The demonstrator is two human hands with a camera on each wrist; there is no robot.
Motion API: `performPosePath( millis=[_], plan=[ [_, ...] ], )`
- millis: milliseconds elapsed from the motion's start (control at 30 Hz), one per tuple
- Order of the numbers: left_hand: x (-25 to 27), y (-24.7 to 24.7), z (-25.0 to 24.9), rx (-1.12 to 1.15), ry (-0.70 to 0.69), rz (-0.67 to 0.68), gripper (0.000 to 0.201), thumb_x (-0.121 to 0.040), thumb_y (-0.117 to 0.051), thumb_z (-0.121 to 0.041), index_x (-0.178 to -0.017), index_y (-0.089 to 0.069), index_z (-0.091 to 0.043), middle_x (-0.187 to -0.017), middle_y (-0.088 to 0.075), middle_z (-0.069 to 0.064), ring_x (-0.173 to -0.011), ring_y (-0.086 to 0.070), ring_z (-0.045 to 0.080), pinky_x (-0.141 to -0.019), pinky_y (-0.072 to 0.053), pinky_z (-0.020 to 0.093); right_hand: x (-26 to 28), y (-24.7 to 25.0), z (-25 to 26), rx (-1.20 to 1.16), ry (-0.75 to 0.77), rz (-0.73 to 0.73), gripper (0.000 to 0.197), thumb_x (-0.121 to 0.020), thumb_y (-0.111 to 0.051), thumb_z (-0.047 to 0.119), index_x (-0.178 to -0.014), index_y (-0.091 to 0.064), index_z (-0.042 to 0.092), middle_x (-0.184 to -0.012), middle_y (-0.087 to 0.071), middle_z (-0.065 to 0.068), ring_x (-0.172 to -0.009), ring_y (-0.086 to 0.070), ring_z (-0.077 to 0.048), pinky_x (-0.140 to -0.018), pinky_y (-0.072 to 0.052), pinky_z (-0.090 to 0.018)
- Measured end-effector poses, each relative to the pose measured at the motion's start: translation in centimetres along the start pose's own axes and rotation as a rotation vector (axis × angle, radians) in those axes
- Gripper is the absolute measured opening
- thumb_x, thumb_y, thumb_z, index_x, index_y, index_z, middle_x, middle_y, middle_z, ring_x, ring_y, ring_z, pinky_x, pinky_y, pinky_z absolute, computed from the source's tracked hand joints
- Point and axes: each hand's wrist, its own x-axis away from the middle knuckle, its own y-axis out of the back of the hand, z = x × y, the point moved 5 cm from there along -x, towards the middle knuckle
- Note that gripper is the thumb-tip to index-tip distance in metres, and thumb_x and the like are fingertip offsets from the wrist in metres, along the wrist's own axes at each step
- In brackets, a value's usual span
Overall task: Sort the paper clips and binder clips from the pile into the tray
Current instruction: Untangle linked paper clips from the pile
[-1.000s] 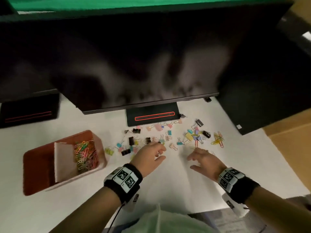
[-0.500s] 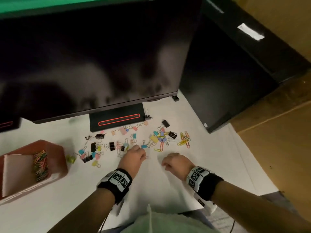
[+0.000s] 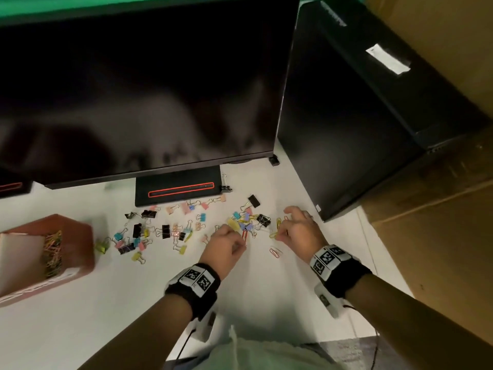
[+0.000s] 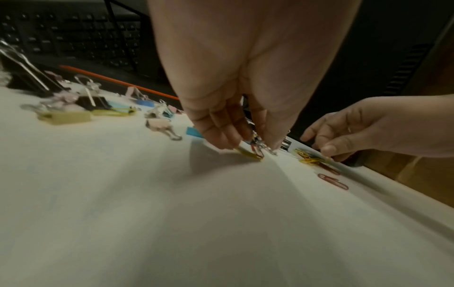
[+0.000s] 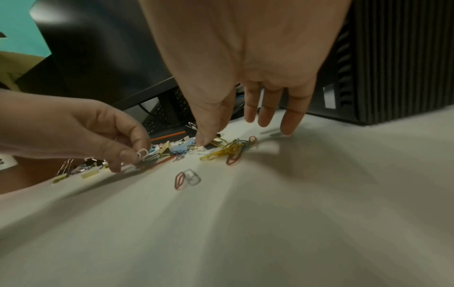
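Coloured binder clips and paper clips lie in a scattered pile (image 3: 165, 231) on the white table, in front of the monitor stand. My left hand (image 3: 237, 245) is at the pile's right part and pinches a few paper clips (image 4: 256, 148), one of them white (image 5: 142, 153). My right hand (image 3: 284, 228) is just to the right of it, fingers straight and spread. Its thumb tip touches a bunch of yellow paper clips (image 5: 221, 153). The red-brown tray (image 3: 80, 236) stands at the far left, with paper clips (image 3: 53, 252) in one compartment.
A loose red paper clip (image 3: 275, 252) lies between my hands, nearer to me. A large monitor (image 3: 133, 89) overhangs the pile, its base (image 3: 178, 189) right behind it. A black computer tower (image 3: 346, 129) stands close to the right, beside the table's right edge (image 3: 373, 249).
Both hands have moved forward and right into the pile. The left hand has closed on paper clips; the right has uncurled onto the yellow clips. The head view has swung right.
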Motion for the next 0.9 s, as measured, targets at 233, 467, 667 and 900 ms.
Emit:
performPosePath(
  millis=[233,467,667,900],
  plan=[
    [-1.1,-1.1,-0.5,-0.056,0.064,-0.096,0.003,-0.079,-0.066,-0.009,-0.077,-0.064,-0.008,-0.096,-0.058,0.006,-0.092,-0.050,0.022,-0.082,-0.039,0.025,-1.4,-2.3,1.1,-0.075,-0.031,0.046,0.012,-0.085,-0.059,0.004,-0.092,-0.067,0.010,-0.121,-0.047,-0.006,-0.113,-0.042,-0.025,-0.087,-0.032,-0.019],
    [-1.4,-0.3,-0.2,-0.076,0.071,-0.117,0.012,-0.079,-0.055,0.003,-0.080,-0.060,-0.007,-0.079,-0.063,0.011,-0.077,-0.051,0.023,-0.066,-0.039,0.028,-2.0,-2.1,1.5,-0.149,-0.042,0.104,0.021,-0.087,-0.058,0.004,-0.108,-0.059,0.009,-0.106,-0.064,-0.011,-0.097,-0.061,-0.027,-0.085,-0.051,-0.033],
    [-0.5,0.5,0.8,-0.010,0.102,-0.109,0.011,-0.080,-0.057,0.001,-0.082,-0.064,-0.008,-0.082,-0.062,0.005,-0.073,-0.052,0.016,-0.067,-0.040,0.023,-1.9,-1.8,1.7,-0.137,-0.071,0.159,0.021,-0.090,-0.060,0.017,-0.111,-0.065,0.015,-0.109,-0.067,-0.008,-0.102,-0.062,-0.024,-0.087,-0.051,-0.030],
    [-0.1,1.4,1.7,0.029,0.130,-0.080,0.010,-0.076,-0.063,0.002,-0.080,-0.064,-0.008,-0.082,-0.057,-0.001,-0.075,-0.056,0.017,-0.067,-0.043,0.016,-1.1,-1.4,1.7,-0.196,-0.057,0.134,0.017,-0.088,-0.063,0.017,-0.103,-0.069,0.013,-0.100,-0.071,-0.005,-0.091,-0.065,-0.018,-0.080,-0.051,-0.022]
  ],
)
